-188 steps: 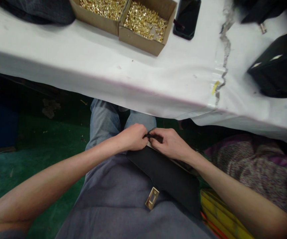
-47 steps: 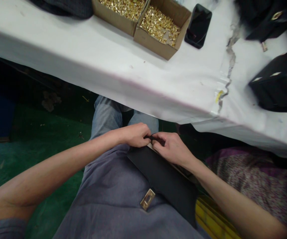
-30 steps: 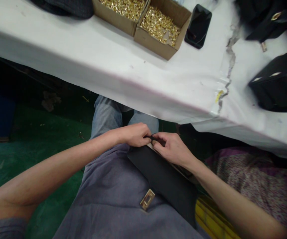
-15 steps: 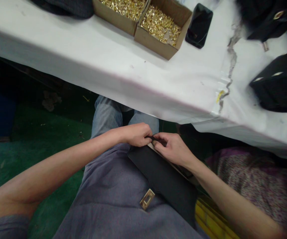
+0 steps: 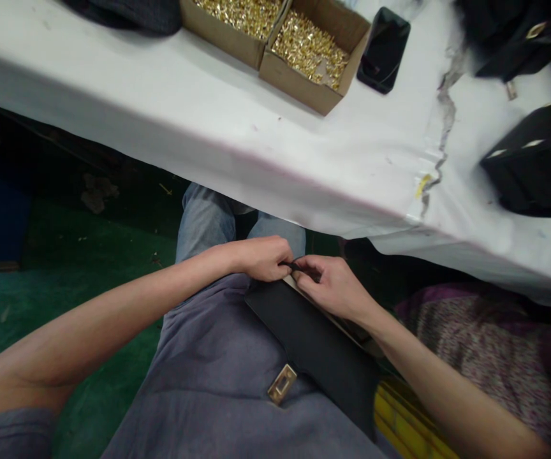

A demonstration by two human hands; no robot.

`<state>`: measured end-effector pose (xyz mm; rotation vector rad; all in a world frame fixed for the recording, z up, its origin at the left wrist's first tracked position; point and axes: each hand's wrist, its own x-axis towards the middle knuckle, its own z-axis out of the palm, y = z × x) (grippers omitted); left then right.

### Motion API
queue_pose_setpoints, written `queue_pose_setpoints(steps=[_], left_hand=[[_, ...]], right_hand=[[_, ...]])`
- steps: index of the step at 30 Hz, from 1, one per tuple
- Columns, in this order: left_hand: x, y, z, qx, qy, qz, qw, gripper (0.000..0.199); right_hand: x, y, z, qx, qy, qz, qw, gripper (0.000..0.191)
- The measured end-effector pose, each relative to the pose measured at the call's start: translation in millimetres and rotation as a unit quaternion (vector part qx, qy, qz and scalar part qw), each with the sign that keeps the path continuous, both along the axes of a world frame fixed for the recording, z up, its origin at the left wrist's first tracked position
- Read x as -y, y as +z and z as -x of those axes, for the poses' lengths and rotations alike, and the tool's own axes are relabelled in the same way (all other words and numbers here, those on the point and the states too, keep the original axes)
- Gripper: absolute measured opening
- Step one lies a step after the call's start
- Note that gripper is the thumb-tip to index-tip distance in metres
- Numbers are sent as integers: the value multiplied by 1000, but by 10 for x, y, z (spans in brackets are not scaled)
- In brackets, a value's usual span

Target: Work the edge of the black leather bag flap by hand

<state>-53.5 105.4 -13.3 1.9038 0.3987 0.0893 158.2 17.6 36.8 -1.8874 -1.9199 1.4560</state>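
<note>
A black bag (image 5: 318,344) lies on my lap against my grey shirt, its flap spread toward me with a gold metal clasp (image 5: 282,384) at the flap's edge. My left hand (image 5: 268,258) is closed in a pinch on the black edge at the bag's far left corner. Right beside it, my right hand (image 5: 330,284) pinches the same dark edge between thumb and fingers. The fingertips of both hands nearly meet there. What exactly lies between them is small and partly hidden by the fingers.
A white-covered table (image 5: 199,108) stands in front, bearing cardboard boxes (image 5: 299,86) of small gold parts, a black phone (image 5: 383,50) and black bags (image 5: 538,159). A yellow crate (image 5: 404,421) and a person's patterned clothing (image 5: 486,344) are at the right.
</note>
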Motion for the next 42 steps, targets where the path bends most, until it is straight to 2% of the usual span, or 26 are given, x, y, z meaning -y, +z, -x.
queue_pose_setpoints(steps=[8, 17, 27, 42], left_hand=[[24, 38, -19, -3, 17, -17, 1000, 21], [-5, -52, -24, 3, -5, 6, 1000, 21], [20, 58, -38, -7, 11, -11, 1000, 20], [103, -35, -60, 27, 49, -31, 998, 15]], right_hand=[[13, 10, 4, -2, -3, -6, 1000, 22], [25, 2, 9, 1, -15, 7, 1000, 20], [44, 36, 31, 10, -18, -3, 1000, 20], [100, 33, 26, 6, -51, 14, 999, 17]])
